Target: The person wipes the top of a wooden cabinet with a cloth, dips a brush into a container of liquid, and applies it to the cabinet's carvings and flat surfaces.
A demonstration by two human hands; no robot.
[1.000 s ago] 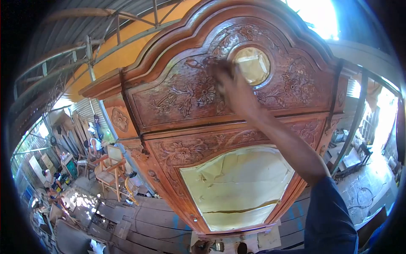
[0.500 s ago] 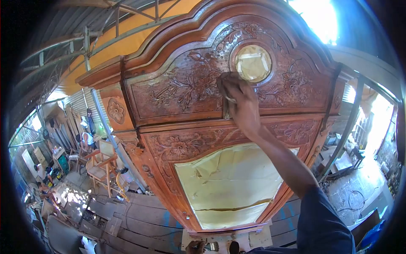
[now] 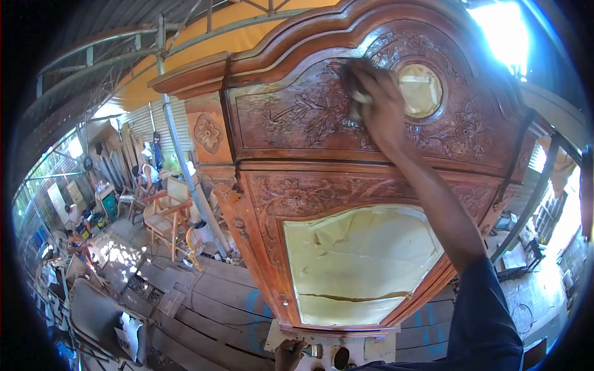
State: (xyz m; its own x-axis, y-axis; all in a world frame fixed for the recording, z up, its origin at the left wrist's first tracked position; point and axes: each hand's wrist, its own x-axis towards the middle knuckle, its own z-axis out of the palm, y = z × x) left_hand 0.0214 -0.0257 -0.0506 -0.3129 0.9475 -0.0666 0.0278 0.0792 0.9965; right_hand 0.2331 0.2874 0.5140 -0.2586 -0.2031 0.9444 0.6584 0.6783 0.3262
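A tall reddish-brown wooden cabinet (image 3: 272, 153) with carved flowers fills the middle of the head view, its upper panel glossy in places. My right hand (image 3: 385, 102) is closed around a dark rag (image 3: 354, 80), pressed against the carving left of the round paper-covered opening (image 3: 421, 91). Motion blurs the rag's edges. Below, yellowish paper (image 3: 362, 266) covers the large door opening. At the bottom edge, my left hand (image 3: 289, 355) shows only in part, its fingers curled; a small shiny piece beside them is too small to name.
Wooden chairs (image 3: 167, 210) stand on the left, beyond a slanting metal post (image 3: 179, 154). A person (image 3: 150, 174) and others are further back. Plank flooring (image 3: 210, 315) surrounds the cabinet, and a dark padded panel (image 3: 102, 318) lies lower left.
My right hand has moved the rag upward along the carved panel, from below left of the round opening to higher up. The view has shifted, putting the cabinet further right.
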